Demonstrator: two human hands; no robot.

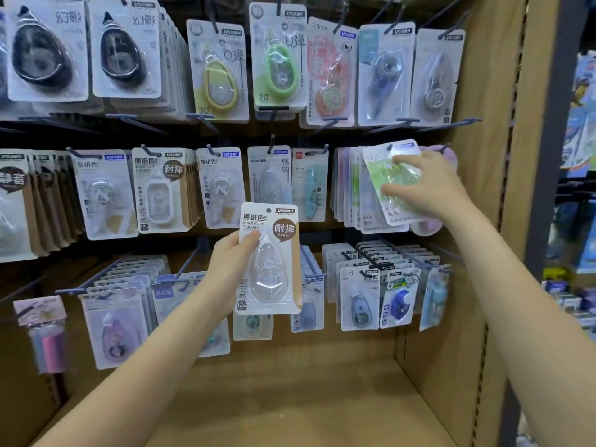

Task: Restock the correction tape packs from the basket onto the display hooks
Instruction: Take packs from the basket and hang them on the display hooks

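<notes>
Right hand point(429, 185) grips a green-printed clear blister pack point(395, 182), tilted at the middle-row hook; its hole may miss the prong and drop. Left hand point(229, 272) fingers clasp a white-and-tan carded pack point(269, 258), below the hooks.

brown-and-white pack point(269, 258): clear teardrop blister, brown speech-bubble label, upright, held off the hooks at centre, in front of the lower rows | green pack point(392, 182): translucent green blister on white card, tilted top-left, at the right-hand middle-row hook point(443, 146), in front of a stack of pastel packs point(353, 188)
</notes>
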